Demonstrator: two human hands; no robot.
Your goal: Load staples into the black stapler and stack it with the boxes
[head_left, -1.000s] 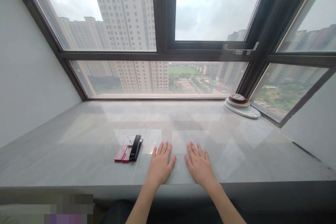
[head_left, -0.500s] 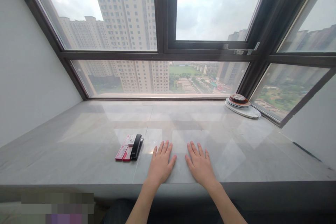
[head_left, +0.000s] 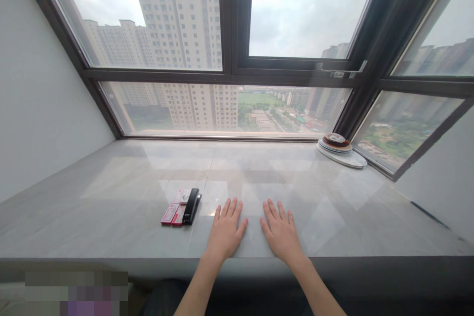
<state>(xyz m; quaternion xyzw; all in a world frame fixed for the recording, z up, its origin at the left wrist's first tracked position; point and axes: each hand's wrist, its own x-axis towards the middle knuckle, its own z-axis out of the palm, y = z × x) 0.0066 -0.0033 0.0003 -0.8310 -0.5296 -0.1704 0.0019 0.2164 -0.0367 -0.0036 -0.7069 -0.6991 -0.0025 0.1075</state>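
Head view: the left hand [head_left: 224,234] and the right hand [head_left: 283,234] lie palm down by the front edge of the stone windowsill [head_left: 118,207], side by side with a gap between, each flat with its fingers spread wide. To the left of the left hand, nearer the front edge than the back, a black stapler [head_left: 190,206] lies right beside small red-and-white boxes [head_left: 169,214]. Stacked plates [head_left: 335,143] stand in the back right corner.

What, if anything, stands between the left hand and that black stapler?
Nothing visible does: only the pale sill lies between the left hand and the black stapler. The red-and-white boxes are on the stapler's other side, away from that hand.
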